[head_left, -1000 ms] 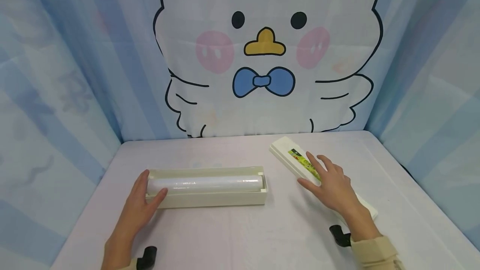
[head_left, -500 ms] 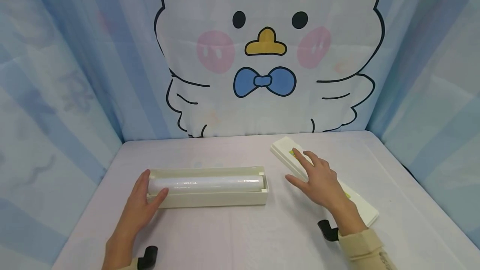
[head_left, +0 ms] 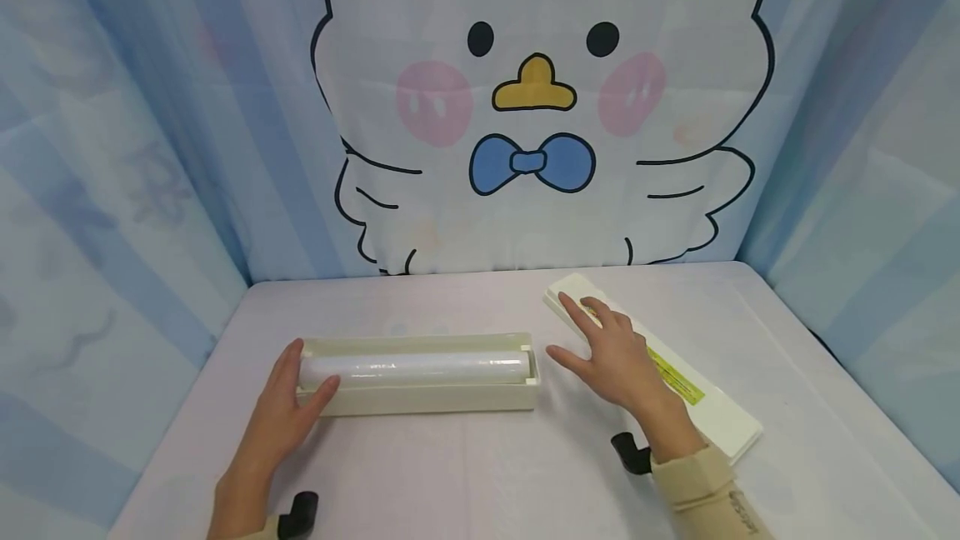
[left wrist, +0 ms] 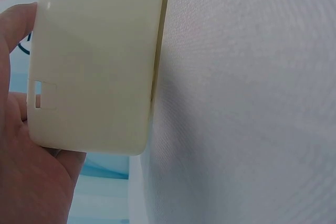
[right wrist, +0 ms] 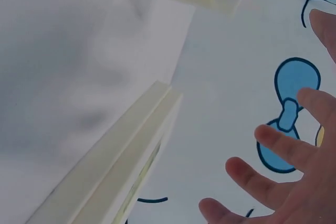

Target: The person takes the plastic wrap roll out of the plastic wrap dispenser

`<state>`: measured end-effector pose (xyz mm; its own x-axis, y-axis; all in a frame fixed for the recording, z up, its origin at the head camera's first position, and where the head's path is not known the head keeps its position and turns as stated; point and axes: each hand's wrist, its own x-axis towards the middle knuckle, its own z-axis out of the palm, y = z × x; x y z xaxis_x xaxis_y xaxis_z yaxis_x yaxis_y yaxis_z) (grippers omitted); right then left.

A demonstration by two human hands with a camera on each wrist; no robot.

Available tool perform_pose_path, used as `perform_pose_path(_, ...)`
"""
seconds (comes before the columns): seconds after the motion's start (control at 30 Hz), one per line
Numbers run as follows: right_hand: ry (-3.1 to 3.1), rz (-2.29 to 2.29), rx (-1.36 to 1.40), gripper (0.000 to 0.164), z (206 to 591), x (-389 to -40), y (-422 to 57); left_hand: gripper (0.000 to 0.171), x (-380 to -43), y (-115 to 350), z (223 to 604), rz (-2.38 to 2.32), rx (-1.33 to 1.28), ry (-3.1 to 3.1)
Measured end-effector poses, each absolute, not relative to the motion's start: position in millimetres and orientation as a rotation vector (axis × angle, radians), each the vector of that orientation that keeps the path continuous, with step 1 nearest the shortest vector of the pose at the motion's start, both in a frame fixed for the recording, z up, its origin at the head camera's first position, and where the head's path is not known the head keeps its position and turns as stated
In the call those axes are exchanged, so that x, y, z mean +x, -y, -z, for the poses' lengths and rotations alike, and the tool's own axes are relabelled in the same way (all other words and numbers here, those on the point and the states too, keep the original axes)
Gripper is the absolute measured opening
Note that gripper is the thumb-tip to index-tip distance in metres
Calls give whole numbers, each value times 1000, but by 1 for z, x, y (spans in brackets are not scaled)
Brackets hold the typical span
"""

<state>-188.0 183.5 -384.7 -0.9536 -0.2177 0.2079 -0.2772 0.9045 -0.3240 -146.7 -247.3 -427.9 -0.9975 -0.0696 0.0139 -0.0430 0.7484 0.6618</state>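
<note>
A cream-coloured cling film box [head_left: 420, 401] lies lengthwise on the table with its top off, a shiny roll of film [head_left: 435, 368] inside. My left hand [head_left: 279, 415] grips its left end, thumb over the front edge and fingers round the far side. The left wrist view shows the box's plain front wall [left wrist: 97, 51] close up. To the right, the box's long white lid [head_left: 726, 423] with a green and yellow label lies slantwise. My right hand [head_left: 617, 361] hovers over the lid's far half with fingers spread, holding nothing; it partly hides the lid.
The pale table [head_left: 465, 473] ends at a curtain [head_left: 525, 223] with a cartoon bird at the back. Blue patterned curtains also hang at the left [head_left: 112, 232] and right [head_left: 862, 190]. Black wrist mounts stick out beside both wrists.
My right hand has moved left across the lid toward the box, uncovering more of the lid's near end and label. The left hand and the box have stayed put.
</note>
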Motion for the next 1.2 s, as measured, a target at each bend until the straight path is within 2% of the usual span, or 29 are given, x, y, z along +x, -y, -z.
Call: perform_pose_path(1.2, 2875, -601, 589, 75, 384, -193, -126, 93, -149, 250, 430, 1086, 43, 2862)
